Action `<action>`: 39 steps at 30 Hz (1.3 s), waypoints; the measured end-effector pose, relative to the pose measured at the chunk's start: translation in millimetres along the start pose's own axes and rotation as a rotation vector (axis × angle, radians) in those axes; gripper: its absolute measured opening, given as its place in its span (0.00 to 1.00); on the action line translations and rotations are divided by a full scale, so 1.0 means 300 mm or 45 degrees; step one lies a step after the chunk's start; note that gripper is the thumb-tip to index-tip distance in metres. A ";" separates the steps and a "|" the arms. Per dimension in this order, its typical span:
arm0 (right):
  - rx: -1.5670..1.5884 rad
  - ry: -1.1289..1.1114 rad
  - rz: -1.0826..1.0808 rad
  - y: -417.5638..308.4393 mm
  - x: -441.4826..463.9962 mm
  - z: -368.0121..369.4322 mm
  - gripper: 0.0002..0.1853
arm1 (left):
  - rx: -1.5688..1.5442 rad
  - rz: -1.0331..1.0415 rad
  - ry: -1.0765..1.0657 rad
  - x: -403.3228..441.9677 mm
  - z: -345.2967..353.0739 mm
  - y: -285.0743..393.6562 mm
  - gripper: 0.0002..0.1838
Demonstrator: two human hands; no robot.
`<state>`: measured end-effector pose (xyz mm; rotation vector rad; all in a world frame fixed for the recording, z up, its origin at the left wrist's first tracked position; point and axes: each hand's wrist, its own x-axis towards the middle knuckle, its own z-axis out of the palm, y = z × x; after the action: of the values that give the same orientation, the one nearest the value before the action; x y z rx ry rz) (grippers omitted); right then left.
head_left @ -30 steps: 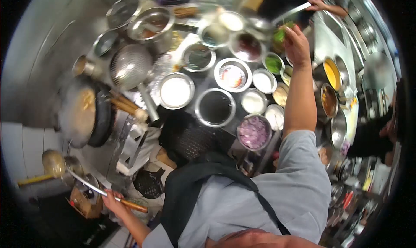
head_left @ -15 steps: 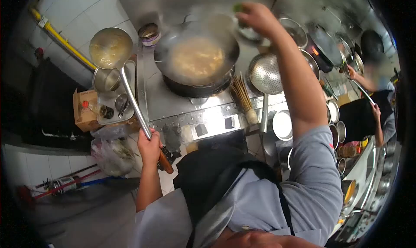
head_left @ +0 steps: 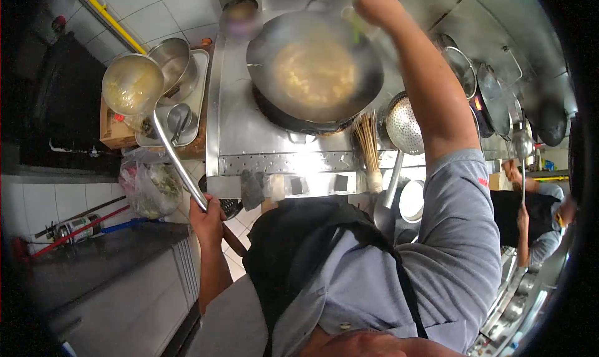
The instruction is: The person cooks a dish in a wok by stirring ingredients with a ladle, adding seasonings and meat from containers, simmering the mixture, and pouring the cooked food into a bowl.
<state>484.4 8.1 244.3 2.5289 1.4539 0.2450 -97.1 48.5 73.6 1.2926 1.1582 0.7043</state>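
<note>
My left hand (head_left: pixel 208 217) is wrapped round the handle of a large ladle (head_left: pixel 178 160). The ladle's bowl, at the left over a tray, has yellowish, wet-looking food in it. My right hand (head_left: pixel 379 8) reaches past the far right rim of a wok (head_left: pixel 262 51), fingers closed. A blurred green thing (head_left: pixel 357 28) shows at its fingertips, too smeared to name. Inside the wok, on the burner, pale chunks of food (head_left: pixel 318 75) lie in brownish liquid under steam.
Right of the wok are a bamboo brush (head_left: pixel 369 148) and a perforated skimmer (head_left: pixel 404 126). A metal pot (head_left: pixel 175 61) stands on the left tray (head_left: pixel 201 76). Pans (head_left: pixel 493 98) line the right side. A co-worker (head_left: pixel 530 217) stands far right, holding a long-handled tool.
The view has shifted, so the wok sits further right. The ladle's bowl has moved left and down. My right hand is higher in view, and the green thing now shows below its fingers.
</note>
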 end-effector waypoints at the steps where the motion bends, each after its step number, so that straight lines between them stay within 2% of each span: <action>1: -0.083 -0.080 -0.129 0.026 0.018 0.020 0.19 | -0.021 -0.015 0.025 0.005 0.009 -0.003 0.07; 2: -0.157 -0.153 -0.262 0.052 0.037 0.040 0.17 | -0.018 -0.017 0.025 0.010 0.018 -0.004 0.07; 4: -0.140 -0.178 -0.149 0.128 0.139 0.189 0.15 | -0.015 0.018 0.048 0.013 0.035 -0.008 0.07; 5: -0.135 -0.184 -0.148 0.098 0.106 0.155 0.15 | -0.008 0.013 0.046 0.014 0.045 -0.006 0.07; 7: 0.100 -0.140 0.120 -0.039 -0.010 -0.014 0.25 | -0.056 0.031 0.067 0.021 0.073 0.004 0.07; 8: 0.106 -0.145 0.122 -0.064 -0.028 -0.040 0.25 | -0.049 0.028 0.065 0.026 0.083 0.006 0.07; 10: 0.356 0.010 0.126 -0.094 -0.044 -0.064 0.25 | -0.086 0.025 0.048 0.033 0.102 0.011 0.07; 14: 0.443 0.041 0.127 -0.091 0.007 -0.006 0.26 | -0.039 0.029 0.018 0.032 0.140 0.045 0.07; 16: 0.605 0.388 0.184 -0.071 0.032 0.035 0.23 | 0.029 0.038 0.014 0.031 0.159 0.063 0.07; 19: 0.727 0.404 0.217 -0.013 0.035 0.058 0.19 | 0.066 0.035 0.031 0.028 0.173 0.073 0.07; 20: 0.727 0.402 0.218 0.012 0.021 0.057 0.19 | 0.067 0.033 0.029 0.030 0.172 0.067 0.07; 22: 0.576 0.518 0.022 0.077 -0.021 0.047 0.14 | 0.055 0.022 0.028 0.037 0.170 0.054 0.07; 24: 0.208 0.444 0.013 0.121 -0.144 0.029 0.17 | 0.066 0.003 0.017 0.033 0.174 0.055 0.07; 25: 0.765 0.506 0.218 0.096 -0.215 0.031 0.14 | 0.075 -0.010 0.010 0.035 0.176 0.056 0.06; 26: 1.325 0.553 0.424 0.063 -0.281 0.041 0.16 | 0.074 -0.007 0.010 0.043 0.176 0.058 0.06; 27: 1.325 0.556 0.425 0.037 -0.334 0.046 0.16 | 0.033 -0.014 -0.024 0.053 0.179 0.063 0.06; 29: 1.894 0.316 0.996 0.008 -0.416 0.060 0.18 | 0.067 -0.030 -0.069 0.073 0.191 0.091 0.06; 30: 1.892 0.323 1.001 0.017 -0.435 0.082 0.18 | 0.067 -0.026 -0.077 0.090 0.194 0.087 0.06; 32: 2.020 0.066 1.096 0.025 -0.474 0.111 0.18 | 0.064 0.070 -0.152 0.129 0.201 0.081 0.06; 33: 1.946 0.115 1.070 0.000 -0.473 0.131 0.17 | -0.060 0.025 -0.204 0.133 0.211 0.092 0.07; 34: 1.668 -0.013 0.931 -0.008 -0.452 0.146 0.16 | -0.053 0.033 -0.217 0.138 0.222 0.109 0.07; 36: 1.373 0.114 0.395 -0.007 -0.376 0.294 0.14 | 0.044 0.036 -0.281 0.148 0.251 0.142 0.07; 39: 1.201 0.091 0.275 -0.026 -0.254 0.339 0.16 | 0.078 0.009 -0.320 0.152 0.277 0.154 0.07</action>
<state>465.0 -64.4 141.4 3.4309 1.5588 -0.4387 3.6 69.5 97.0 1.3934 0.9771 0.4980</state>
